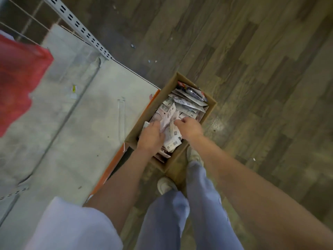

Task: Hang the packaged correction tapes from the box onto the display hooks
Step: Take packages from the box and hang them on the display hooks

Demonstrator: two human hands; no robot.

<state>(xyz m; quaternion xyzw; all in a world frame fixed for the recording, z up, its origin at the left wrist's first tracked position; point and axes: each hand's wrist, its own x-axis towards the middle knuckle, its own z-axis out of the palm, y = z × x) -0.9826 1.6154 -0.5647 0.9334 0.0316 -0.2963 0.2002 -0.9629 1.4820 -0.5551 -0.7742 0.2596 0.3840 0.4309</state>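
Note:
An open cardboard box (210,105) stands on the wooden floor below me, filled with several packaged correction tapes (185,105) lying back side up. Both my hands are down inside it. My left hand (151,136) is closed around a small bunch of the packages (168,118), which stick up between its fingers. My right hand (190,128) sits right beside it, fingers curled on the packages near the same bunch; what exactly it pinches is blurred. No display hook shows clearly in this view.
A grey base shelf (72,123) with an orange front edge (110,170) lies left of the box. A slotted white upright (81,27) runs across the top left, with blurred red packaging (18,78) hanging near it. My feet (165,184) stand by the box's near end.

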